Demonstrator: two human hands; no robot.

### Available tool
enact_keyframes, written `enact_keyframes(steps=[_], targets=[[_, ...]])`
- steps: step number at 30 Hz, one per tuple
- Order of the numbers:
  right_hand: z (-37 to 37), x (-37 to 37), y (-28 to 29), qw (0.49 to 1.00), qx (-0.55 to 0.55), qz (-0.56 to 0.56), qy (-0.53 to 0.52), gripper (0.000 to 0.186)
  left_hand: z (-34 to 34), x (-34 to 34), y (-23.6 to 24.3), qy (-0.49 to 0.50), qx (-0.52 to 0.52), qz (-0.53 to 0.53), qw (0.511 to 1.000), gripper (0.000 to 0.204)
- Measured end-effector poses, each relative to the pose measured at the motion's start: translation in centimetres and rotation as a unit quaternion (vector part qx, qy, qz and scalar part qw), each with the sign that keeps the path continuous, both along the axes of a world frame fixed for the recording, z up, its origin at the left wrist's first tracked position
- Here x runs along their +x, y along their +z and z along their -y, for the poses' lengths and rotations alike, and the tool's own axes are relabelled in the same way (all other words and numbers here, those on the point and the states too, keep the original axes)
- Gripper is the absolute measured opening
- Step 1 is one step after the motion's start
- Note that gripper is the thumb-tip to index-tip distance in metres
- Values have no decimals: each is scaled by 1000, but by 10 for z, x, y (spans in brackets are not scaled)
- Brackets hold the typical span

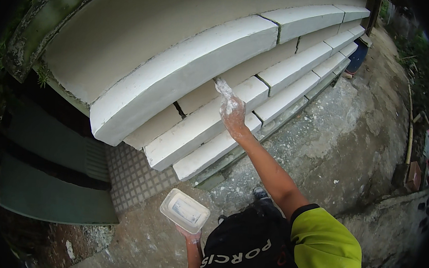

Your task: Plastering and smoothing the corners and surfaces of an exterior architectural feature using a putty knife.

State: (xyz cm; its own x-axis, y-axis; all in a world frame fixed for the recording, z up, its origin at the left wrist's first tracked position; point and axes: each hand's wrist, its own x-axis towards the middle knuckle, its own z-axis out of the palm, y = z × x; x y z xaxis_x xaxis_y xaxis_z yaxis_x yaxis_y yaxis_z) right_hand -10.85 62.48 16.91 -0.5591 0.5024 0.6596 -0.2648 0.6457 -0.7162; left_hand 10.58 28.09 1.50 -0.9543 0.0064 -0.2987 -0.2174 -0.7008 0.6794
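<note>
My right hand (233,113), smeared with white, is closed round what looks like a paintbrush (223,87) caked in white paint. Its tip touches the recessed band just below the top white ledge (190,57). Beneath my right wrist runs a middle white ledge (210,119), split by dark joints. Lower down on the left, my left hand (188,233) grips a pale rectangular plastic tub (169,208) from below; most of its fingers are hidden. Whitish paint coats the inside of the tub.
Rough concrete ground (317,151), spotted with white, slopes along the ledges. Dark green panels (46,187) stand at the left beside a patch of checkered tile (135,171). A dark blue container (359,54) sits at the ledges' far end, and a reddish block (414,175) lies at the right.
</note>
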Motion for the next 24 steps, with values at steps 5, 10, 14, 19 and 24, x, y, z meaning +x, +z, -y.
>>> enact_keyframes(steps=[5, 10, 14, 19, 24], targets=[[2, 4, 5, 953, 241, -177, -45, 30, -13, 2, -9, 20, 81, 18, 996, 56], [-31, -22, 4, 936, 319, -149, 0, 25, -31, 9, -8, 0, -25, -64, 998, 48], [-30, -36, -36, 871, 439, -203, -84, 27, -56, 3, 4, -15, -196, -77, 977, 65], [-53, -16, -37, 897, 365, -248, 5, 26, -76, -1, -4, -6, -50, -49, 998, 57], [-110, -54, -47, 900, 391, -187, -53, 25, -96, 1, -7, -53, -465, -180, 866, 58]])
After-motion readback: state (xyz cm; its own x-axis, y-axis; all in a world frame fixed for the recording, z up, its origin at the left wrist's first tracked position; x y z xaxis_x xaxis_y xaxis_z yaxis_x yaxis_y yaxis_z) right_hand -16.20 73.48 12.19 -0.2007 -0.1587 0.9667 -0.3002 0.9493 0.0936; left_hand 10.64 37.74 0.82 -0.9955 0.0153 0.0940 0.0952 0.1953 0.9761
